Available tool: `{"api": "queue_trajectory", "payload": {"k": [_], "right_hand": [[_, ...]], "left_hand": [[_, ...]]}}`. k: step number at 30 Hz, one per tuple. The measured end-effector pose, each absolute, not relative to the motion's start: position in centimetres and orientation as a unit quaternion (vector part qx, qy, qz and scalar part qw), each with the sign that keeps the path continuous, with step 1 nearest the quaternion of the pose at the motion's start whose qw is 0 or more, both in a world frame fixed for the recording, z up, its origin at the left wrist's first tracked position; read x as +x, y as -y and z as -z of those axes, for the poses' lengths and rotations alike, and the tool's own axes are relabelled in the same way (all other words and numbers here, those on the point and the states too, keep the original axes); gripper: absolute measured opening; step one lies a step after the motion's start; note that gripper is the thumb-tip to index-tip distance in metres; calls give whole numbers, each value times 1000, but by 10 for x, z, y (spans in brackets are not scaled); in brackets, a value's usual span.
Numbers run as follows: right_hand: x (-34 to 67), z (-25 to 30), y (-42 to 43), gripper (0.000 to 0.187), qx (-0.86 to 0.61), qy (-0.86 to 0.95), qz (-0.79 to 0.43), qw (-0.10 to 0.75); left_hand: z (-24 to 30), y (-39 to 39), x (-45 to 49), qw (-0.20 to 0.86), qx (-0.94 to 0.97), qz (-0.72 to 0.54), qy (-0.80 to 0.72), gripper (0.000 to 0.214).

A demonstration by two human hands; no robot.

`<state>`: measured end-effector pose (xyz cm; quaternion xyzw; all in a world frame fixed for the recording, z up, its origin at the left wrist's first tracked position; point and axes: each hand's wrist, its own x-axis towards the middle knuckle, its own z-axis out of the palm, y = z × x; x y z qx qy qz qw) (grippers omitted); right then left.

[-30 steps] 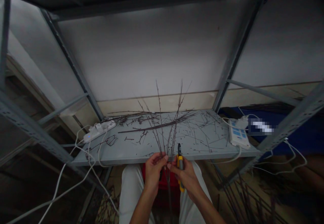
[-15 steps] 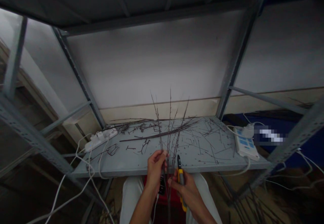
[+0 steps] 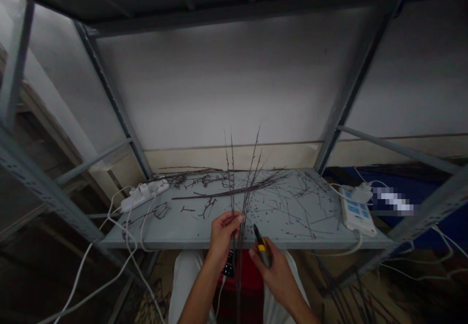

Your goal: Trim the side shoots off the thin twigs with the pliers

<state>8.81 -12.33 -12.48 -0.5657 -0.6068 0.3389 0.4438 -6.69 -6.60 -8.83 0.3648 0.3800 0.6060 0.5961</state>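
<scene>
My left hand [image 3: 224, 231] is closed, with thumb and fingers pinching thin brown twigs [image 3: 239, 260] near the table's front edge. These twigs stand nearly upright, their tips fanning out above the table and their lower ends dropping between my knees. In my right hand [image 3: 272, 265], just to the right of the twigs, is a pair of yellow and grey pliers [image 3: 262, 247] with a dark tip pointing up. The tip is apart from the twigs. Across the middle of the grey table [image 3: 219, 241] lies a bundle of long twigs [image 3: 204, 198].
Cut twig pieces [image 3: 296, 209] litter the right side of the table. White power strips stand at the left [image 3: 144, 194] and right [image 3: 358, 212], with cables hanging down. A dark device with buttons [image 3: 228, 264] sits below the edge. Metal posts [image 3: 109, 94] frame the shelf.
The upright twigs have shifted, their tips now closer together. My right hand has turned the pliers, which tilt more to the left. My left hand still pinches the twigs.
</scene>
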Motion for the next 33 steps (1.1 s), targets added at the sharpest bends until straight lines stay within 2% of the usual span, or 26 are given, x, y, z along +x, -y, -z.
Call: {"api": "queue_trajectory", "payload": {"k": [3, 8, 14, 20, 25, 30, 33], "right_hand": [[106, 110, 103, 24, -578, 691, -180, 395], [125, 76, 69, 33, -532, 789, 24, 308], [122, 61, 48, 47, -474, 843, 99, 235], [126, 68, 35, 56, -435, 864, 142, 209], [127, 79, 32, 53, -443, 862, 70, 237], [114, 74, 38, 27, -506, 748, -161, 398], [104, 58, 41, 31, -501, 666, -293, 469]], "left_hand": [[89, 68, -69, 595, 363, -610, -377, 36], [92, 69, -69, 601, 350, -616, -369, 35], [91, 69, -69, 620, 331, -618, -352, 36], [94, 70, -76, 631, 307, -619, -353, 38], [97, 67, -80, 628, 293, -626, -358, 39], [97, 67, -80, 621, 283, -635, -361, 41], [96, 69, -77, 624, 277, -630, -370, 44]]}}
